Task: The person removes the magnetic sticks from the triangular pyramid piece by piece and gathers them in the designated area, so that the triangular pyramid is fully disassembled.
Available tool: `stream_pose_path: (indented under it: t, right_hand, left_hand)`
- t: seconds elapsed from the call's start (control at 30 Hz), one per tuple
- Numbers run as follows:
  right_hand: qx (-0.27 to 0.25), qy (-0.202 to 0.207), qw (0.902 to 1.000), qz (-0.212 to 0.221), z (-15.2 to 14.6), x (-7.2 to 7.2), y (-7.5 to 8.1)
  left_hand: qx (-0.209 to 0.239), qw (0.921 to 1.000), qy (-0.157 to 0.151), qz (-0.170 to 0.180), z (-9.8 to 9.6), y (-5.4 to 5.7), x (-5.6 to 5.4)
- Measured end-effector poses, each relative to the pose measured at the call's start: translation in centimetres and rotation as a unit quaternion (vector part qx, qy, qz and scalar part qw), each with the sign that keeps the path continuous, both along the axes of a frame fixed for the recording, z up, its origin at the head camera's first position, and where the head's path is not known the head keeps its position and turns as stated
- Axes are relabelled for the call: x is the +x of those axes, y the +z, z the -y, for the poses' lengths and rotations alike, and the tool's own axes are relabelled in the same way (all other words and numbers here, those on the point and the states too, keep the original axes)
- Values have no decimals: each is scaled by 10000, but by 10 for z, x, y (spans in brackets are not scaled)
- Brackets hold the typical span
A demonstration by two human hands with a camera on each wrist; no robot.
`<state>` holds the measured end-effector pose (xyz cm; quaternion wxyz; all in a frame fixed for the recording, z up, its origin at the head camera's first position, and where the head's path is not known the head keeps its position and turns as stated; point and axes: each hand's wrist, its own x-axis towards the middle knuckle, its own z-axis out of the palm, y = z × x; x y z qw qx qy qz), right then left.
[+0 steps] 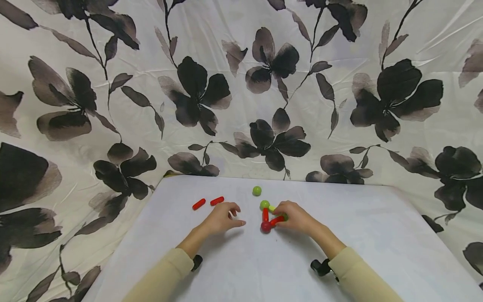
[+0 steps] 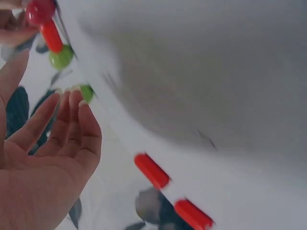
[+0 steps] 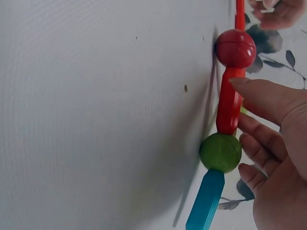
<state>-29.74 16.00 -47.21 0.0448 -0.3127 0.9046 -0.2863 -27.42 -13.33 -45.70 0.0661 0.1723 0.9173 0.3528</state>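
My right hand (image 1: 296,216) pinches a red rod (image 3: 229,100) of a joined ball-and-rod toy figure, thumb on one side and fingers on the other. That rod links a dark red ball (image 1: 266,227) to a green ball (image 3: 220,152), from which a blue rod (image 3: 205,201) extends. A second red rod (image 1: 265,214) runs from the dark red ball to a light green ball (image 1: 265,205), where a yellow-green rod (image 1: 272,208) also meets it. To the left of the figure, my left hand (image 1: 220,219) holds nothing, its fingers loosely bent and apart from the thumb.
Two loose red rods, a left one (image 1: 198,204) and a right one (image 1: 216,201), lie beyond my left hand. A single green ball (image 1: 257,191) sits near the far edge of the white table (image 1: 241,268). Flower-patterned cloth (image 1: 264,105) hangs behind.
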Motion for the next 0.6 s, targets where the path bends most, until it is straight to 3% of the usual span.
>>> stream_pose_path:
  t: [0.27,0.6]
  right_hand:
    - [247,187,9994,-172,4,2,-3]
    - [250,352,9976,-543,8,0,-6]
  left_hand:
    - [3,9986,-415,317,-37,-9,-2]
    - [94,9975,-431,551,-62,-17,-5]
